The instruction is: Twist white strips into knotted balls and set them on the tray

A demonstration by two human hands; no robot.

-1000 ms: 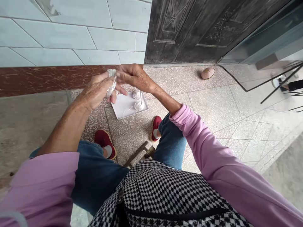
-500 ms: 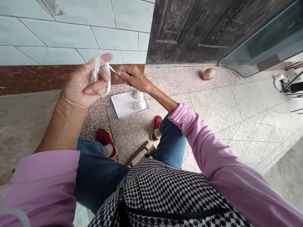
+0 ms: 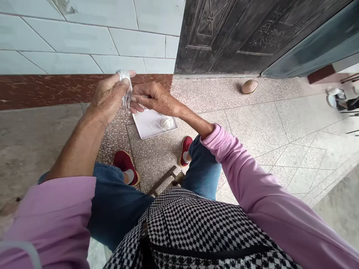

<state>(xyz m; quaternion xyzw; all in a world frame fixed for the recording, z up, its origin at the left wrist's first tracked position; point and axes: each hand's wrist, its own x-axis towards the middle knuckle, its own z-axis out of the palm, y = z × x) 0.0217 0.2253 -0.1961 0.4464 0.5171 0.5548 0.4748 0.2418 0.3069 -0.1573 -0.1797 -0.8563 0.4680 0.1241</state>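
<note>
White yarn is wound in several loops around the fingers of my left hand. The thumb of that hand presses on the loops. Close against the coil's right side is my right hand, its thumb and forefinger tips together at the yarn and the other fingers curled loosely below. Exactly where the strand runs between those fingertips is hidden. Beneath the hands, a shallow white tray lies on the floor. In it sits a ball of white yarn with a loose strand beside it.
My knees and red shoes flank part of a wooden stool. A tiled wall and a dark carved door stand ahead. A pinkish rounded object lies on the speckled floor by the door.
My left hand has turned, so its back and thumb now face me. My right hand has come in against the loops, and the short taut strand between the hands no longer shows.
</note>
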